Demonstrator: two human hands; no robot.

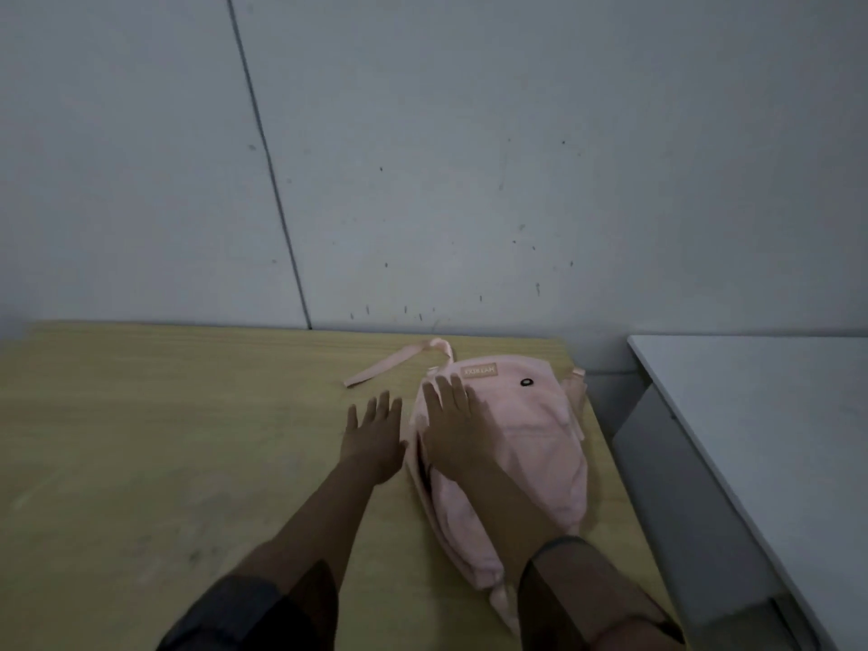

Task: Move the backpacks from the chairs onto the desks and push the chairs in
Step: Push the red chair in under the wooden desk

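Observation:
A pink backpack (526, 444) lies flat on a light wooden desk (164, 439), near the desk's right edge. One of its straps (390, 366) trails to the left across the desk top. My right hand (458, 429) hovers or rests over the backpack's left side, fingers spread, holding nothing. My left hand (373, 436) is flat and open just left of the backpack, above the wood. No chair is in view.
A grey wall (469, 157) stands right behind the desk. A white desk (775, 439) sits to the right, with a narrow gap between the two desks.

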